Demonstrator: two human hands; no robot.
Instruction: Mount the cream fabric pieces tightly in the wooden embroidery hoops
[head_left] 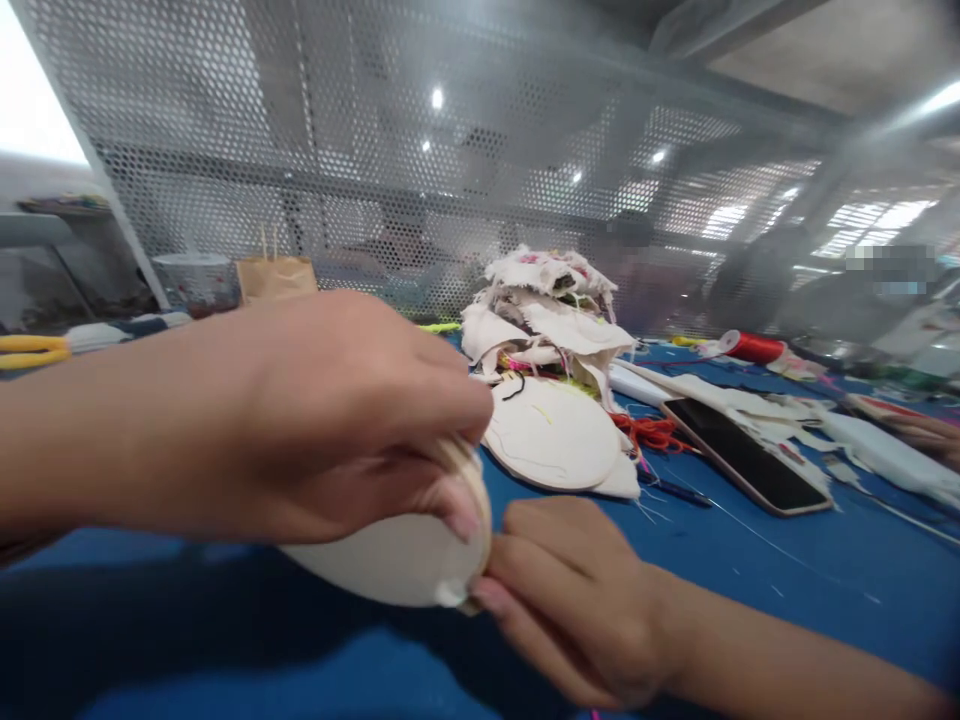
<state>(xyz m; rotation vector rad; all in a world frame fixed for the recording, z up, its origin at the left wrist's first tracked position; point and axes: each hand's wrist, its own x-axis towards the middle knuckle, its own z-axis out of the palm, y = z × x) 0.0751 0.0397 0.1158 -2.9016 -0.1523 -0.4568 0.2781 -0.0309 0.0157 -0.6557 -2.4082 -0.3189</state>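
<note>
My left hand (pixel 352 420) is closed over the upper rim of an embroidery hoop (pixel 390 560), thumb on its near side. White cloth is stretched in the hoop, which is tilted above the blue table. At the hoop's lower right edge, my right hand (pixel 577 600) pinches the rim where a small fitting seems to sit; the fingers hide most of it. Just beyond lies a second embroidery hoop (pixel 559 435) with white cloth and loose strands of thread on it. Behind that rises a heap of frayed cloth scraps (pixel 555 310).
Right of the hoops are orange-red thread (pixel 651 432), a dark pen (pixel 679 490), a phone (pixel 750 455) and a red thread spool (pixel 754 347). A paper bag (pixel 277 275) and yellow handles (pixel 34 350) are at left. Another person's hand (pixel 930 430) shows at the right edge.
</note>
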